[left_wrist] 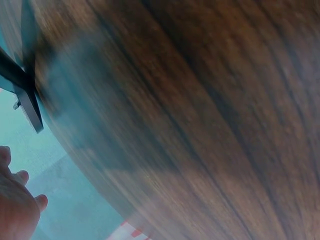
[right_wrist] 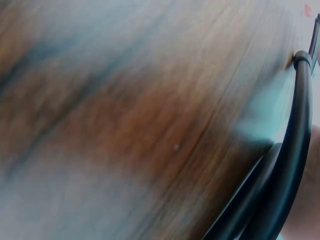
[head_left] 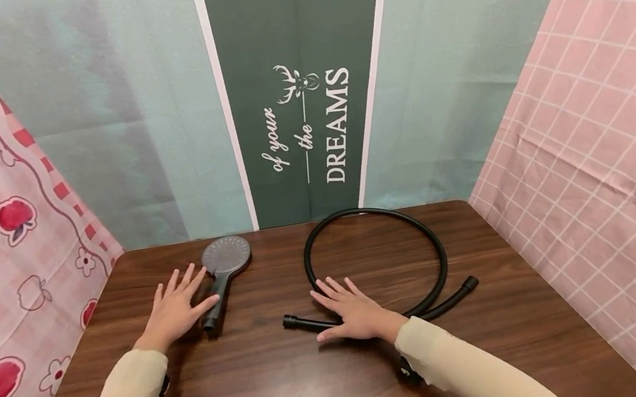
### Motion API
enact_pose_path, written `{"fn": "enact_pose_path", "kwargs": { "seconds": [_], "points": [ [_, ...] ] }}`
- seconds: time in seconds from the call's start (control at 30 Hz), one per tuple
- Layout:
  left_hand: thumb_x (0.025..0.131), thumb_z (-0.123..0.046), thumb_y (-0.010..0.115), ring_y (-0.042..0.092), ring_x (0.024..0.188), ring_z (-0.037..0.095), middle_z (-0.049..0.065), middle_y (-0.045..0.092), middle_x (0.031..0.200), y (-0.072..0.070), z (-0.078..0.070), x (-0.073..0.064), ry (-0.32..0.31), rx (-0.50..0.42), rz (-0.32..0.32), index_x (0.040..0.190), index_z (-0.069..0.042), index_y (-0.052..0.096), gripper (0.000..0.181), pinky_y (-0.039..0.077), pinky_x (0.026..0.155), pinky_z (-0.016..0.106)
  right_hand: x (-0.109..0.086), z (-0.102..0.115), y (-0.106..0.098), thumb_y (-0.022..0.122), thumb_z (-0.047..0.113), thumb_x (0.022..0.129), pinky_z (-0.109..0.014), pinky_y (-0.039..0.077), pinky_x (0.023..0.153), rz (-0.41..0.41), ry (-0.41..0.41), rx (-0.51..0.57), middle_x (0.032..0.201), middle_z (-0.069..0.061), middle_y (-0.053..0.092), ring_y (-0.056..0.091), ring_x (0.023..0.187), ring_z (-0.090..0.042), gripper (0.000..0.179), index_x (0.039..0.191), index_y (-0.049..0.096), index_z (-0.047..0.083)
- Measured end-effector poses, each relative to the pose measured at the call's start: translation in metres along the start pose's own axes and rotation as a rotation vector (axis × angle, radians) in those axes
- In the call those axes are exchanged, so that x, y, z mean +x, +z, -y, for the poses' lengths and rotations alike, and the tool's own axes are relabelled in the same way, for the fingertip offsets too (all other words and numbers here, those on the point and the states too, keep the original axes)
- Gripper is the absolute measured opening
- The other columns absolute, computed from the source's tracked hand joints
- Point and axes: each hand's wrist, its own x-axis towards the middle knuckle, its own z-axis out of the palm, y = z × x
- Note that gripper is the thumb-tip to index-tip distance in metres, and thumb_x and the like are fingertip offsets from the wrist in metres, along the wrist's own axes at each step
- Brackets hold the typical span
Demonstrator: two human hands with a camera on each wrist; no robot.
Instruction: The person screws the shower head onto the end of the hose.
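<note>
L hand (head_left: 176, 314): fingers straight & spread, gripping nothing; index tip by the rim of the black handheld shower head (head_left: 223, 281), thumb over its handle. Contact: can't tell. Shower head lies on L side of the wood-grain table (head_left: 523, 339), spray face up, handle twd the person. R hand (head_left: 357, 314): fingers also straight & fanned, nothing gripped, palm down over part of the black shower hose (head_left: 441, 256); can't tell if touching. Hose lies in one loop, R of & apart from the shower head, ends crossing, 1 end fitting pointing L, other R. Pink grid cloth (head_left: 606, 140) hangs R of table.
</note>
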Motion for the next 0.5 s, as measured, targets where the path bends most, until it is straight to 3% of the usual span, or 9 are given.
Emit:
{"fn": "enact_pose_path", "kwargs": {
  "seconds": [0.5],
  "points": [
    [0.095,-0.065,0.049,0.009,0.15,0.05,0.021,0.016,0.165,0.004,0.001,0.0,0.01,0.0,0.005,0.157,-0.012,0.028,0.084,0.002,0.115,0.072,0.009,0.014,-0.001,0.05,0.075,0.088,-0.051,0.003,0.126,0.044,0.016,0.017,0.169,0.0,0.006,0.002,0.157,-0.019,0.094,0.16,0.018,0.024]
  ]
}}
